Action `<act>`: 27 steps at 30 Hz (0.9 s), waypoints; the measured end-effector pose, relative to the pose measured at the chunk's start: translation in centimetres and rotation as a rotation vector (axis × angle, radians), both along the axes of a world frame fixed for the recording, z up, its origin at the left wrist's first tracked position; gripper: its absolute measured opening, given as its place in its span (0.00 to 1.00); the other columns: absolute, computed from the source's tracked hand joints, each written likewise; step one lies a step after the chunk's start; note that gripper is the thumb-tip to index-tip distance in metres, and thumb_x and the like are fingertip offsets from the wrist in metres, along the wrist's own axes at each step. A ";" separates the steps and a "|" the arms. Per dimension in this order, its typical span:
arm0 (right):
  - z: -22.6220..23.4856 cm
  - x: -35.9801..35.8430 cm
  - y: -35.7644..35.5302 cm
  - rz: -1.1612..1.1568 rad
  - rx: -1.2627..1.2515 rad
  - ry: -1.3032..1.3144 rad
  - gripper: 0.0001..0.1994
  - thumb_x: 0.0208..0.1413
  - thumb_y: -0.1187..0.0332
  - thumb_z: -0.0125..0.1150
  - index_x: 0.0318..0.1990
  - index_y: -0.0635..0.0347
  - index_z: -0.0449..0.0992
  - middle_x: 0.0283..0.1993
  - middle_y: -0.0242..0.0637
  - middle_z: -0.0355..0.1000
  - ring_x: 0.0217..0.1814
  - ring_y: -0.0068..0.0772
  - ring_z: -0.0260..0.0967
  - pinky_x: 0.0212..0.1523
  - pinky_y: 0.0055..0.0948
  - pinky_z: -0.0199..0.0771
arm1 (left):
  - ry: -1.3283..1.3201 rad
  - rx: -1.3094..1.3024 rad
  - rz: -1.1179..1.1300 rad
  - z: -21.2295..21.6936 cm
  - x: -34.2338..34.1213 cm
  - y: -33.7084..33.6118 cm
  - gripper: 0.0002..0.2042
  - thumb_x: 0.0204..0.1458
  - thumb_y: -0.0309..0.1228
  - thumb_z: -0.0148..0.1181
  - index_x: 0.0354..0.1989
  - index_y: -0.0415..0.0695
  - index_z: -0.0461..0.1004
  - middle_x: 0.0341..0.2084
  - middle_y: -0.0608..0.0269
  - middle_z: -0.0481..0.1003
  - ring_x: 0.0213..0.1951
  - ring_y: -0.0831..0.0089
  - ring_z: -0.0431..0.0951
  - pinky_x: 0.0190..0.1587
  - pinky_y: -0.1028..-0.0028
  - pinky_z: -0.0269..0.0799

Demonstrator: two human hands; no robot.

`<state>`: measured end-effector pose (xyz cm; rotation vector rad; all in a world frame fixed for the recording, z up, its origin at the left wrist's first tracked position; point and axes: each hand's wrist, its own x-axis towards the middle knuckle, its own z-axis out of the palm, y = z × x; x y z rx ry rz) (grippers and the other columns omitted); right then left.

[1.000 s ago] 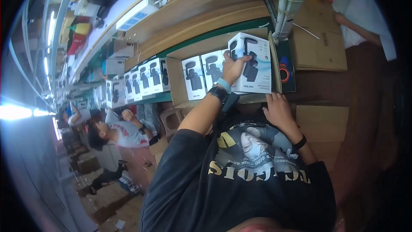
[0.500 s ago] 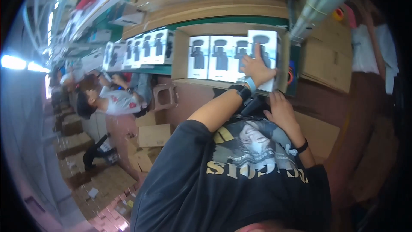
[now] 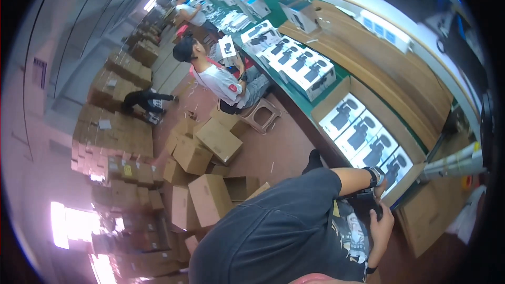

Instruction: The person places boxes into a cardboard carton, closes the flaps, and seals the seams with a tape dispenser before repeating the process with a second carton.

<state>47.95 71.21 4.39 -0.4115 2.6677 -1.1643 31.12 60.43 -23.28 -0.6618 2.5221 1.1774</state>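
Observation:
An open brown carton [image 3: 344, 85] on the green bench holds a row of several white boxes [image 3: 357, 129], each printed with a dark device picture. My left hand [image 3: 381, 189], below a wrist watch, is by the carton's near right end; its fingers are mostly hidden. Close below it, my right hand [image 3: 383, 226] is in front of my chest, thumb and fingers curled around something dark that I cannot make out. A black object [image 3: 363, 200] sits between my hands and my shirt.
More white boxes [image 3: 300, 63] line the green bench [image 3: 294, 97] to the left. A seated person [image 3: 221, 81] holds a white box beside a stool [image 3: 261, 115]. Brown cartons [image 3: 210, 200] crowd the floor at left. Wooden boards [image 3: 379, 58] lie behind the open carton; flattened cardboard [image 3: 431, 215] stands at right.
My view has swung to the left. My left hand has come off the rightmost box toward the carton's near edge. That box now sits level with the others, and my right hand's fingers have curled.

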 end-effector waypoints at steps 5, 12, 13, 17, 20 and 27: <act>-7.0 1.0 10.5 -0.816 -0.048 -0.304 0.23 0.58 0.64 0.66 0.56 0.72 0.72 0.54 0.55 0.77 0.55 0.51 0.76 0.57 0.42 0.72 | -0.143 0.199 -1.217 22.8 -5.0 0.4 0.23 0.52 0.48 0.65 0.45 0.39 0.81 0.53 0.49 0.77 0.53 0.49 0.76 0.53 0.55 0.72; -16.1 -8.6 12.8 -0.684 0.169 -0.301 0.18 0.54 0.68 0.63 0.48 0.76 0.77 0.47 0.57 0.79 0.48 0.56 0.78 0.51 0.43 0.76 | 0.473 -0.578 -0.213 23.5 -12.2 -22.8 0.15 0.39 0.26 0.65 0.37 0.35 0.75 0.35 0.40 0.77 0.40 0.50 0.80 0.42 0.56 0.77; -16.1 -9.1 12.4 -0.630 0.133 -0.242 0.18 0.51 0.71 0.62 0.47 0.78 0.77 0.46 0.58 0.79 0.48 0.55 0.78 0.52 0.43 0.75 | 0.479 -0.582 -0.190 23.3 -13.5 -24.6 0.15 0.39 0.26 0.65 0.37 0.35 0.75 0.35 0.40 0.77 0.40 0.50 0.80 0.42 0.56 0.77; -15.2 -7.4 13.5 -0.745 0.132 -0.261 0.17 0.47 0.76 0.62 0.44 0.80 0.77 0.44 0.57 0.80 0.46 0.51 0.79 0.51 0.43 0.75 | 0.378 -0.419 -0.439 19.5 -16.3 -25.5 0.10 0.38 0.23 0.64 0.32 0.37 0.79 0.32 0.43 0.81 0.39 0.52 0.83 0.42 0.57 0.78; -13.4 -5.1 14.3 -0.759 0.191 -0.271 0.17 0.47 0.76 0.63 0.45 0.80 0.76 0.45 0.57 0.79 0.47 0.48 0.78 0.52 0.41 0.74 | 0.467 -0.308 -0.511 21.8 -17.3 -26.2 0.09 0.39 0.23 0.62 0.31 0.36 0.77 0.25 0.43 0.79 0.34 0.45 0.82 0.40 0.53 0.78; -12.0 -4.8 7.4 -1.012 0.173 -0.171 0.16 0.56 0.69 0.61 0.44 0.77 0.75 0.44 0.57 0.78 0.50 0.49 0.76 0.51 0.45 0.72 | 0.362 -0.222 -0.578 22.2 -20.1 -29.3 0.06 0.43 0.24 0.61 0.29 0.36 0.74 0.26 0.41 0.80 0.31 0.45 0.82 0.36 0.50 0.78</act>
